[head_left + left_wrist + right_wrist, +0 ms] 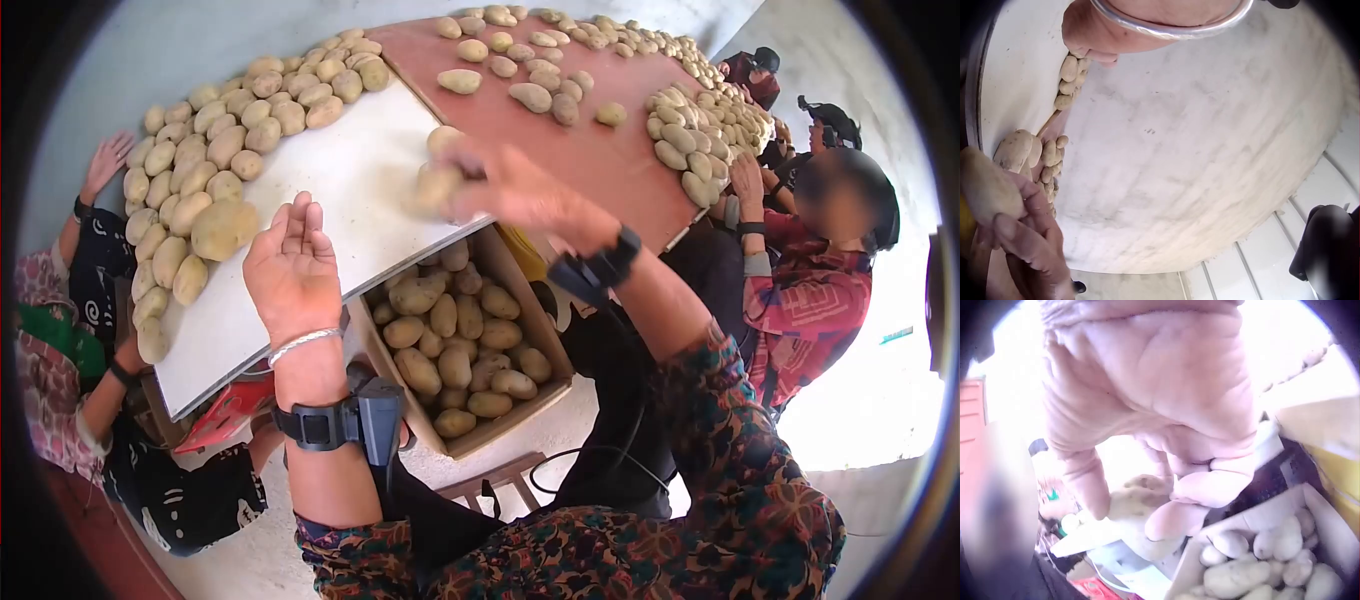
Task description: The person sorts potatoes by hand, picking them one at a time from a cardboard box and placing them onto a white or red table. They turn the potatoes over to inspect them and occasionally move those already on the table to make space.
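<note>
Over the white tabletop [330, 180], my right hand [530, 195] grips a pale, oval potato [437, 188]; both are blurred in the head view. From the right wrist, that potato [1138, 515] shows pinched between thumb and fingers, dark marks on its skin. Another potato [445, 140] appears just beyond it on the table. My left hand [293, 270] is raised near the table's front edge, palm up, fingers loosely bent, with nothing in it. A large potato [224, 231] lies left of this hand at the edge of a heap.
A cardboard box [410, 425] full of potatoes stands below the table edge. Heaped potatoes [200, 130] line the table's left and back. More potatoes lie on the reddish board [450, 60]. People sit at both sides, one [810, 290] close on the right.
</note>
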A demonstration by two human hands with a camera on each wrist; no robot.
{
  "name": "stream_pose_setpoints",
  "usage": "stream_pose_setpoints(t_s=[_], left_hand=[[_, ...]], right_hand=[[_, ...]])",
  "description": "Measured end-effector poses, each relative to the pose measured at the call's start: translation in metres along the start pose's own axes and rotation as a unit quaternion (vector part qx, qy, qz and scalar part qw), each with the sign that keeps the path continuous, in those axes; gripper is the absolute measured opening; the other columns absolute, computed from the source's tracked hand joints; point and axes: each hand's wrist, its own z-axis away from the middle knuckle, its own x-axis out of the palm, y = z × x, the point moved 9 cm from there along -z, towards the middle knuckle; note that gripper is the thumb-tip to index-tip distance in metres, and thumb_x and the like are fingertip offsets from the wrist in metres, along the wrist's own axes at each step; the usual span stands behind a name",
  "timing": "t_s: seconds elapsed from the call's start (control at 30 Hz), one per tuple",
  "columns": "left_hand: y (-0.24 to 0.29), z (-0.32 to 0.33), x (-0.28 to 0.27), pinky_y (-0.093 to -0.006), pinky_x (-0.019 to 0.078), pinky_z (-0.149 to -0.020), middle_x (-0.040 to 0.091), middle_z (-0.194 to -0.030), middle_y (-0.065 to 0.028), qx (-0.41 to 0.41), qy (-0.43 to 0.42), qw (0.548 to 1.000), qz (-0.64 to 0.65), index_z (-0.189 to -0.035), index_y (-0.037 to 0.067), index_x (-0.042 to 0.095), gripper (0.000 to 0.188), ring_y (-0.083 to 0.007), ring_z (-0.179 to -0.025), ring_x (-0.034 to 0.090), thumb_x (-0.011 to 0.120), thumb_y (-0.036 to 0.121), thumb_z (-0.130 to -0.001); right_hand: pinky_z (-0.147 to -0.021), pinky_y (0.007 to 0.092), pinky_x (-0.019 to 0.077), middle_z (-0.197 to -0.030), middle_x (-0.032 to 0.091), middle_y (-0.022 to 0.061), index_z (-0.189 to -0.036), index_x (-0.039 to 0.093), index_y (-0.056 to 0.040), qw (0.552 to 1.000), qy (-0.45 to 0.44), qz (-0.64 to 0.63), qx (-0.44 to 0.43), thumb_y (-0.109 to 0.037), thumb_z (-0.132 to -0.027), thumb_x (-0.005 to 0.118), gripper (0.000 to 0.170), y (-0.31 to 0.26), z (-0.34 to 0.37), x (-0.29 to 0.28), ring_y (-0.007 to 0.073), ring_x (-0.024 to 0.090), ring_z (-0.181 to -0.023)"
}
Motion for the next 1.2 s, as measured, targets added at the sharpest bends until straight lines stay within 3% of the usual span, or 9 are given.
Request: stream_pose_setpoints(t_s=[0.07, 0.13, 0.43, 0.63, 0.7, 0.77, 0.9, 1.1, 1.2], left_hand=[[0.000, 0.002, 0.002, -0.0226, 0.0491, -0.072, 0.064, -0.107, -0.0098, 0.001, 0.008, 1.000, -0.009, -0.108, -0.001, 0.055, 0.021, -0.0171, -0.093, 0.062, 0.056, 0.012, -0.092], [0.001, 0.003, 0.002, -0.0235, 0.0508, -0.072, 0.062, -0.111, -0.0097, -0.004, 0.021, 1.000, 0.005, -0.114, -0.003, 0.054, 0.025, -0.0175, -0.096, 0.063, 0.056, 0.007, -0.091], [0.008, -0.004, -0.001, -0.0261, 0.0488, -0.079, 0.060, -0.117, -0.0118, 0.014, 0.013, 1.000, -0.008, -0.121, -0.005, 0.051, 0.032, -0.0210, -0.104, 0.059, 0.051, 0.007, -0.092], [0.013, -0.005, 0.001, -0.0242, 0.0483, -0.074, 0.059, -0.111, -0.0122, 0.006, 0.009, 1.000, 0.013, -0.121, -0.011, 0.049, 0.032, -0.0219, -0.098, 0.061, 0.045, 0.008, -0.095], [0.017, -0.008, -0.003, -0.0246, 0.0485, -0.074, 0.059, -0.112, -0.0125, 0.009, 0.020, 1.000, 0.011, -0.123, -0.012, 0.047, 0.034, -0.0224, -0.099, 0.061, 0.044, 0.008, -0.095], [0.021, -0.011, -0.005, -0.0257, 0.0487, -0.075, 0.059, -0.113, -0.0130, 0.016, 0.016, 1.000, -0.004, -0.125, -0.012, 0.046, 0.036, -0.0233, -0.100, 0.061, 0.043, 0.007, -0.095], [0.026, -0.003, -0.003, -0.0267, 0.0488, -0.076, 0.059, -0.114, -0.0136, 0.031, 0.029, 0.999, 0.002, -0.126, -0.012, 0.045, 0.037, -0.0238, -0.100, 0.061, 0.043, 0.007, -0.094], [0.024, -0.008, -0.005, -0.0275, 0.0491, -0.077, 0.058, -0.117, -0.0149, 0.029, 0.035, 0.999, 0.020, -0.127, -0.013, 0.044, 0.040, -0.0248, -0.101, 0.061, 0.044, 0.010, -0.094], [0.024, -0.013, -0.012, -0.0264, 0.0502, -0.074, 0.060, -0.112, -0.0152, 0.027, 0.040, 0.999, 0.011, -0.123, -0.013, 0.048, 0.037, -0.0231, -0.097, 0.062, 0.043, 0.009, -0.094]], right_hand=[[-0.076, 0.0370, 0.0507, -0.092, 0.065, 0.0148, -0.110, 0.055, 0.0004, 0.995, 0.056, 0.055, -0.066, -0.024, -0.073, 0.069, 0.046, -0.011, -0.036, -0.012, 0.0263, 0.064, -0.084], [-0.081, 0.0414, 0.0501, -0.098, 0.065, 0.0196, -0.111, 0.052, 0.0015, 0.959, 0.148, 0.243, 0.012, -0.020, -0.075, 0.063, 0.043, -0.011, -0.064, -0.025, 0.0325, 0.065, -0.093], [-0.082, 0.0483, 0.0496, -0.102, 0.066, 0.0202, -0.099, 0.062, -0.0027, 0.878, 0.071, 0.473, -0.017, -0.015, -0.078, 0.057, 0.024, 0.006, -0.100, 0.004, 0.0386, 0.064, -0.099], [-0.061, 0.0338, 0.0493, -0.080, 0.068, 0.0099, -0.079, 0.063, 0.0018, 0.876, 0.173, 0.419, -0.163, -0.014, -0.085, 0.060, 0.017, -0.052, -0.037, -0.010, 0.0201, 0.063, -0.070], [-0.074, 0.0389, 0.0515, -0.085, 0.069, 0.0165, -0.094, 0.067, -0.0036, 0.967, 0.061, 0.216, -0.125, -0.034, -0.080, 0.065, 0.034, -0.039, -0.015, 0.005, 0.0298, 0.067, -0.082], [-0.073, 0.0370, 0.0512, -0.083, 0.069, 0.0152, -0.096, 0.069, -0.0052, 0.990, -0.073, 0.101, -0.062, -0.041, -0.080, 0.066, 0.039, -0.011, 0.017, 0.039, 0.0263, 0.067, -0.077], [-0.077, 0.0364, 0.0525, -0.091, 0.068, 0.0173, -0.095, 0.068, -0.0016, 0.905, -0.288, 0.304, 0.077, -0.033, -0.082, 0.066, 0.034, 0.087, 0.070, 0.102, 0.0280, 0.066, -0.085], [-0.080, 0.0457, 0.0519, -0.098, 0.066, 0.0255, -0.097, 0.063, 0.0008, 0.909, -0.195, 0.314, 0.191, -0.030, -0.078, 0.067, 0.036, 0.187, 0.085, 0.150, 0.0396, 0.064, -0.095], [-0.082, 0.0451, 0.0531, -0.099, 0.066, 0.0257, -0.104, 0.059, 0.0050, 0.951, 0.015, 0.204, 0.232, -0.019, -0.076, 0.063, 0.037, 0.199, 0.071, 0.155, 0.0394, 0.065, -0.094]])
